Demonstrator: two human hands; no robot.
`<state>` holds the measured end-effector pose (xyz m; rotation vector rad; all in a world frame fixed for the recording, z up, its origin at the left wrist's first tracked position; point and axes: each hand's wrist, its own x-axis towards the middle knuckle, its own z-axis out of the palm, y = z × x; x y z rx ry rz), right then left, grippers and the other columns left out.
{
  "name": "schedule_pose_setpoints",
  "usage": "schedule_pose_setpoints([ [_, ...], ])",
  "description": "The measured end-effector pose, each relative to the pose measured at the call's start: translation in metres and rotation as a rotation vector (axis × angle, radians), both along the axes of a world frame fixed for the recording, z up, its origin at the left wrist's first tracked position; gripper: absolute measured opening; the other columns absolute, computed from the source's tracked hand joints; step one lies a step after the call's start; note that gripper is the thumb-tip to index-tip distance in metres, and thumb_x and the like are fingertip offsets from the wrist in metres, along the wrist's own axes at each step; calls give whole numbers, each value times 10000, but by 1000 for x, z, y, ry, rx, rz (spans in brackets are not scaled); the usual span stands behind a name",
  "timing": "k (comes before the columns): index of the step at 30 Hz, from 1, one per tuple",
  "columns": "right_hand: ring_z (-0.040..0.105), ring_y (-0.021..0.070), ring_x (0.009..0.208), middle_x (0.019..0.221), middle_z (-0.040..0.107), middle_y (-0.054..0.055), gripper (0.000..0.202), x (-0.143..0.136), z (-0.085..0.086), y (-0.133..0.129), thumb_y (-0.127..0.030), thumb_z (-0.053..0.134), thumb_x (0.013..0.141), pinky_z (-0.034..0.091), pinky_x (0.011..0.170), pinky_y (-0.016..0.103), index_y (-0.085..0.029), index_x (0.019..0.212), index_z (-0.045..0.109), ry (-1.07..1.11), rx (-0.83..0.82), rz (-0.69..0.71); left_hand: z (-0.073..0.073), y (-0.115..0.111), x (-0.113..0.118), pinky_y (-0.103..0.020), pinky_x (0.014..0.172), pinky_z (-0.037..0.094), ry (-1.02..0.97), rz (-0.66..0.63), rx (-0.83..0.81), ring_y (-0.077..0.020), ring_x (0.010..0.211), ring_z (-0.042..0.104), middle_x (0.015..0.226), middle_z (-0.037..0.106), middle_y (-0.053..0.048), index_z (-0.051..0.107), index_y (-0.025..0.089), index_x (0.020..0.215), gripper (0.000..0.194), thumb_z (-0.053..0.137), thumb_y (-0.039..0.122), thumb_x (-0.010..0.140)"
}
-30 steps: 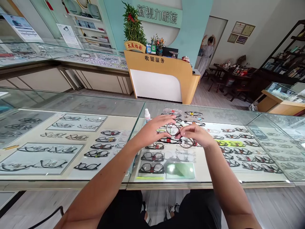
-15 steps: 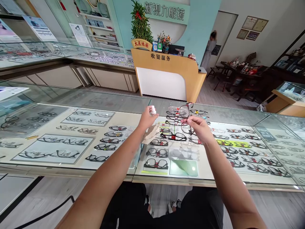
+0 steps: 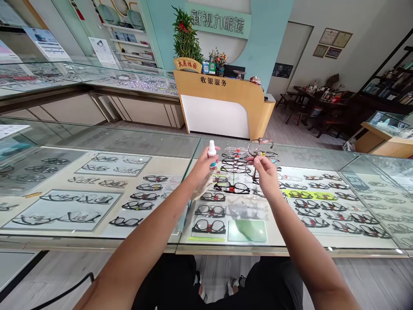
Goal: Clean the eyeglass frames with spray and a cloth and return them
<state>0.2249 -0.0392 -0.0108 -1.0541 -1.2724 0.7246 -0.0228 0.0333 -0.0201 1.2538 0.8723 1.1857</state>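
two hands are raised above the glass display case (image 3: 226,249), a little apart, each closed on something. the left hand (image 3: 202,167) is wrapped round a small bottle (image 3: 212,150), its fingers curled in against the sides; the bottle stands nearly upright in the grip, white top showing above the fingers and a bit of blue at the base. the fingers cover much of its body.

the right hand (image 3: 267,173) pinches a pair of glasses (image 3: 254,147), thumb and fingertips pressed together on the dark frame. one lens rises above the pinch, and part of the frame drops below it. the fingers hide some of the frame, and the frames behind make its lower outline hard to pick out.

just below the left grip is a pale cloth (image 3: 202,188), partly covered by the wrist; whether it touches the hand or lies on the glass, i cannot tell. below and between the two grips, a black frame with a red tag (image 3: 231,187) shows in the case, with a green card (image 3: 247,231) nearer the body. more rows of frames lie to the right of the right grip, some on a yellow strip (image 3: 311,195). well beyond both hands stands a wooden counter (image 3: 258,92), with a leafy plant (image 3: 187,38) on it.
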Motion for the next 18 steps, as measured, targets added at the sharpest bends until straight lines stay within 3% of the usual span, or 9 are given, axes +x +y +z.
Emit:
schedule_pose_setpoints([
  [2,753,273,1014,1140,846,88,435,-1,0,-1,-689,708,993,592,1013,460,-257,1009,762,9,-3,23,9,-9,4,-208,495,369,-126,-124,-79,-130,662,520,773,552,18,662,257,980,497,833,699,832],
  [4,752,274,1037,1161,842,82,395,-2,0,-3,-649,703,1007,588,1037,462,-260,1016,769,-10,-6,64,14,-16,7,-221,419,262,-191,-273,-153,-100,493,377,610,446,50,575,240,803,688,743,907,803],
  [7,744,265,1065,1211,829,73,340,-7,-1,-8,-591,676,1041,574,1064,459,-269,1070,783,-89,-12,120,17,-20,8,-250,403,263,-195,-411,-195,-71,375,222,452,287,86,481,242,650,850,570,1081,757],
  [13,725,253,1129,1283,807,85,364,-17,-4,-16,-602,644,1069,580,1021,419,-275,1157,777,-178,-14,227,17,-20,8,-283,410,253,-193,-468,-176,-85,336,225,387,228,64,452,250,524,914,436,1135,750],
  [18,717,256,1166,1302,804,84,372,-21,-4,-19,-597,645,1076,553,1086,443,-275,1194,787,-194,-37,293,8,-18,12,-280,443,244,-114,-369,-114,-87,360,257,396,277,33,454,243,497,902,446,1097,789],
])
